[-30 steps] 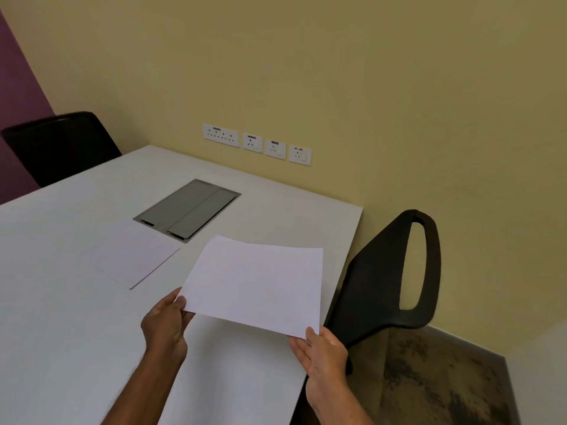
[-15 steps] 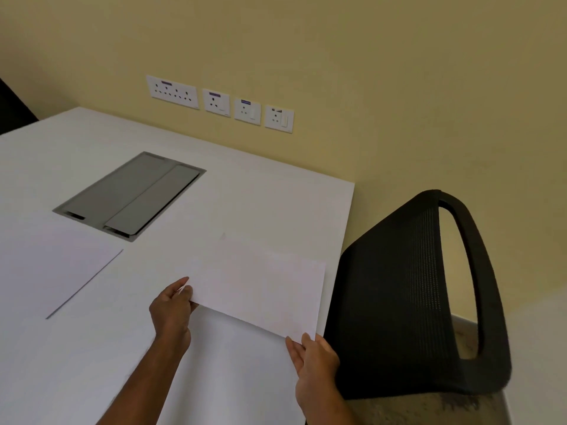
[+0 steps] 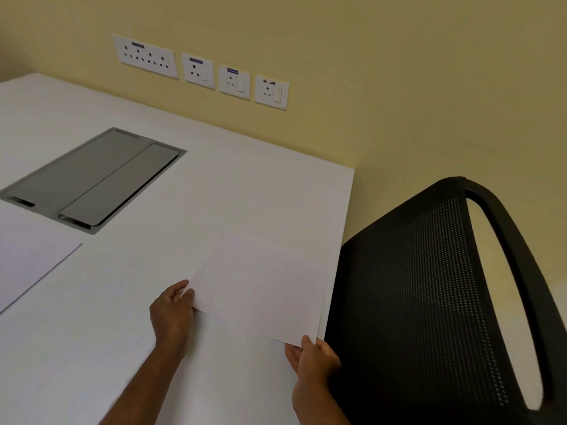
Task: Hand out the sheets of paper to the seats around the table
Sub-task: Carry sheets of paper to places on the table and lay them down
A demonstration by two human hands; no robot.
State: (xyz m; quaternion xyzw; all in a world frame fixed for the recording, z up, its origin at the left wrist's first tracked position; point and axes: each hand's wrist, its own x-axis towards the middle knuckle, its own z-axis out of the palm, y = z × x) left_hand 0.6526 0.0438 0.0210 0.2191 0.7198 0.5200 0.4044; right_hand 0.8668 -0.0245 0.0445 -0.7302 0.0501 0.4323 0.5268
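Note:
A white sheet of paper (image 3: 260, 286) lies low over the white table (image 3: 251, 185), close to its right edge and beside the black mesh chair (image 3: 429, 302). My left hand (image 3: 173, 311) pinches the sheet's near left corner. My right hand (image 3: 313, 360) holds its near right corner at the table's edge. I cannot tell whether the far part of the sheet touches the table. A second white sheet (image 3: 27, 253) lies flat on the table at the left edge of view.
A grey cable hatch (image 3: 92, 179) is set into the tabletop behind the sheets. Several white wall sockets (image 3: 199, 69) line the yellow wall beyond the table. The chair back stands tight against the table's right side.
The sheet in both hands has come down and toward the table's right edge, now nearly flat on the top. My view has shifted closer and to the right, toward the chair.

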